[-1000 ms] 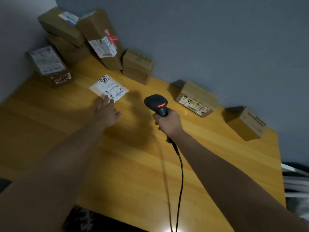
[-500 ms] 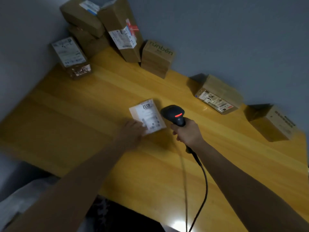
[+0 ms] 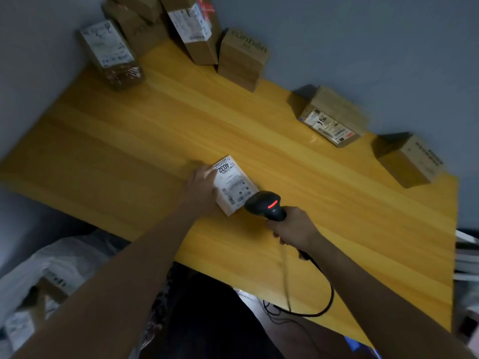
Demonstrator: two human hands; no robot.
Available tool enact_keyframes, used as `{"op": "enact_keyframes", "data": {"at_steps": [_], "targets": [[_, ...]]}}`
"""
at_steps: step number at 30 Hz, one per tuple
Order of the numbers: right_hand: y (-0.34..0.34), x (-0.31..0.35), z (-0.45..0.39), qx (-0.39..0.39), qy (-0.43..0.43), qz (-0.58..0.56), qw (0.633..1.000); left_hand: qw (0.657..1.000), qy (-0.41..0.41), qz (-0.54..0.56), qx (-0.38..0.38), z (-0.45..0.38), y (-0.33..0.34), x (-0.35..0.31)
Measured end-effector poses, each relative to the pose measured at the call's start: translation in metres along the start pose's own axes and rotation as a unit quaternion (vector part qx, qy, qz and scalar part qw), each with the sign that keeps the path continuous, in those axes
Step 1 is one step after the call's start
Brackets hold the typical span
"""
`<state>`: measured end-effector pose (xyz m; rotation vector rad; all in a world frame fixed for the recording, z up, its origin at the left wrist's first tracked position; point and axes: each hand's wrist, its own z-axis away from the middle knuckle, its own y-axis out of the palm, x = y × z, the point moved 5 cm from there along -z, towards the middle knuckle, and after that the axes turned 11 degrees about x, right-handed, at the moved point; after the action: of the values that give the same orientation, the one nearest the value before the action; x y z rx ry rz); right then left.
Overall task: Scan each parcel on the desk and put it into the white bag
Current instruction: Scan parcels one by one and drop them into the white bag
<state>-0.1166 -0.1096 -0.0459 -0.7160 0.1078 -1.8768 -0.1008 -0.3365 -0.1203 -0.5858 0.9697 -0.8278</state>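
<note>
My left hand (image 3: 201,186) grips a small flat parcel (image 3: 233,186) with a white label marked 4032, held just over the yellow wooden desk (image 3: 155,130). My right hand (image 3: 294,226) holds a black barcode scanner (image 3: 265,204) by its handle, its head right at the parcel's lower right corner, a red light showing on top. The white bag (image 3: 51,270) lies open at the lower left below the desk edge, with labelled parcels inside.
Several cardboard parcels stand along the back wall: a stack (image 3: 191,29) in the left corner, a "runben" box (image 3: 243,58), a labelled box (image 3: 331,117) and a plain box (image 3: 412,161) at the right. The scanner cable (image 3: 326,294) loops off the front edge.
My left hand has taken the 4032 parcel from the far desk and drawn it toward me. The scanner now sits against the parcel's corner. The view has tilted down, showing the white bag.
</note>
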Motion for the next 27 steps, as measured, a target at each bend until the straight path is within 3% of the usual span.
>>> {"op": "enact_keyframes", "data": {"at_steps": [12, 20, 27], "targets": [[0.008, 0.004, 0.004, -0.018, 0.042, -0.010, 0.999, 0.998, -0.059, -0.014, -0.011, -0.020, -0.002, 0.012], [0.008, 0.002, 0.009, -0.024, 0.040, -0.027, 0.999, 0.999, -0.047, -0.019, 0.010, -0.027, -0.001, 0.006], [0.009, -0.005, 0.006, -0.034, 0.025, -0.049, 0.998, 0.995, -0.096, -0.003, 0.038, -0.025, 0.001, 0.003]]}}
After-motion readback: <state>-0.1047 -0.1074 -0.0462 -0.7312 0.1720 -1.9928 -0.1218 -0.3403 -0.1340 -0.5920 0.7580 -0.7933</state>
